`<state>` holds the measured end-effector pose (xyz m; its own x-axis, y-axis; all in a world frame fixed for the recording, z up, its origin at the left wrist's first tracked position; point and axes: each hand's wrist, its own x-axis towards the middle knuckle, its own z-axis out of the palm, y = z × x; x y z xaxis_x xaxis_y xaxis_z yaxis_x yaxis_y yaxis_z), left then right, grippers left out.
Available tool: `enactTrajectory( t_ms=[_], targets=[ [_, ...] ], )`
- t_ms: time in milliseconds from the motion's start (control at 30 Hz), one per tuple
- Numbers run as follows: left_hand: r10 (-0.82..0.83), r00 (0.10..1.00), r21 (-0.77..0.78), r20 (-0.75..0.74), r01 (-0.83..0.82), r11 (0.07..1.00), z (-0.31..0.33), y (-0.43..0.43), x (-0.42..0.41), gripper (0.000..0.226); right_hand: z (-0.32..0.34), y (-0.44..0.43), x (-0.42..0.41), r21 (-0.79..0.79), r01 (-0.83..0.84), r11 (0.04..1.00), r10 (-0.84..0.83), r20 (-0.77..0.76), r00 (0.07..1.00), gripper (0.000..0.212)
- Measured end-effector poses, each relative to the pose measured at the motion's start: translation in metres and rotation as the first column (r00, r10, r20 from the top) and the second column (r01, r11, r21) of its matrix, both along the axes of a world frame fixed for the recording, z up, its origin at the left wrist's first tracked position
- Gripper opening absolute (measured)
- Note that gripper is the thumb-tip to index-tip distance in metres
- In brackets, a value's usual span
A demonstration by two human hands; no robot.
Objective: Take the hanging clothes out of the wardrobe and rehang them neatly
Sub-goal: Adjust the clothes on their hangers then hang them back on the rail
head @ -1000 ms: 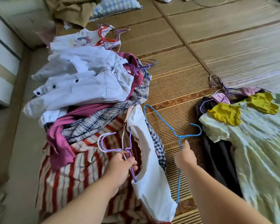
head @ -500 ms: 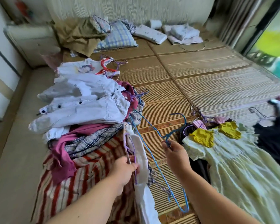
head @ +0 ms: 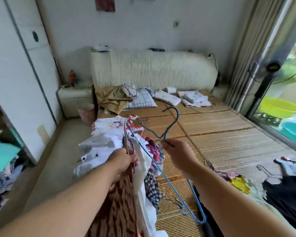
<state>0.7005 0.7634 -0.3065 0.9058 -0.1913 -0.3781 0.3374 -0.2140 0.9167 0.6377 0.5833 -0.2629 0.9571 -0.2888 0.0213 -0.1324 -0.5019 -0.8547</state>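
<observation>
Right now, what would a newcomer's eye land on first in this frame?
The blue hanger is raised mid-frame, its neck pinched by the right hand. Just left of it, the left hand grips thin hangers and a white garment above a heap of clothes. At the far right edge, a lime-green basin stands out brightly.

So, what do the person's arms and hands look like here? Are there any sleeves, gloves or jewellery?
Both are bare. The left hand and the right hand wear no gloves, and no ring shows. The left forearm and the right forearm carry no sleeve, watch or bracelet as far as the picture's edge; higher up is out of view.
</observation>
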Motion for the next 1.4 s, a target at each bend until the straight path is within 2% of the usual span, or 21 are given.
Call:
enactTrajectory(
  t_ms=[100, 233, 300, 433, 600, 833, 1000, 1100, 1300, 1400],
  targets=[
    [0.041, 0.998, -0.023, 0.055, -0.040, 0.999, 0.049, 0.041, -0.003, 0.016, 0.061, 0.032, 0.007, -0.028, -0.016, 0.999, 0.018, 0.081, 0.997, 0.017],
    [0.127, 0.988, -0.062, 0.087, -0.121, 0.991, 0.091, 0.087, -0.013, 0.023, 0.136, 0.054, 0.013, -0.171, 0.066, 0.983, -0.031, 0.200, 0.979, 0.025],
    [0.163, 0.983, -0.035, 0.090, -0.160, 0.986, 0.097, 0.101, -0.014, 0.021, 0.171, 0.053, 0.014, -0.189, 0.110, 0.976, -0.062, 0.244, 0.968, 0.028],
    [0.173, 0.980, 0.025, 0.095, -0.176, 0.984, 0.094, 0.105, -0.019, 0.020, 0.219, 0.038, 0.003, -0.099, 0.143, 0.985, -0.109, 0.294, 0.949, 0.019],
    [0.166, 0.986, -0.085, 0.008, -0.165, 0.983, 0.078, 0.075, -0.023, 0.027, 0.240, -0.002, -0.022, -0.087, 0.268, 0.960, -0.230, 0.306, 0.924, 0.022],
    [0.033, 0.992, -0.097, -0.126, -0.046, 0.994, 0.041, -0.016, -0.036, 0.020, 0.200, -0.076, -0.059, -0.149, 0.405, 0.902, -0.339, 0.334, 0.879, 0.021],
    [-0.051, 0.977, -0.052, -0.208, 0.041, 0.998, -0.005, -0.090, -0.046, 0.018, 0.146, -0.141, -0.077, -0.162, 0.459, 0.873, -0.413, 0.253, 0.875, 0.017],
    [-0.088, 0.961, -0.008, -0.263, 0.089, 0.996, -0.042, -0.133, -0.048, 0.016, 0.103, -0.186, -0.080, -0.150, 0.468, 0.871, -0.441, 0.185, 0.879, 0.022],
    [-0.045, 0.913, 0.097, -0.405, 0.091, 0.991, -0.137, -0.213, -0.049, 0.014, 0.012, -0.271, -0.072, -0.074, 0.407, 0.910, -0.403, 0.062, 0.913, 0.011],
    [-0.008, 0.910, 0.173, -0.415, 0.088, 0.981, -0.177, -0.248, -0.048, 0.017, -0.019, -0.310, -0.062, -0.057, 0.387, 0.920, -0.387, 0.017, 0.922, 0.007]
  ],
)
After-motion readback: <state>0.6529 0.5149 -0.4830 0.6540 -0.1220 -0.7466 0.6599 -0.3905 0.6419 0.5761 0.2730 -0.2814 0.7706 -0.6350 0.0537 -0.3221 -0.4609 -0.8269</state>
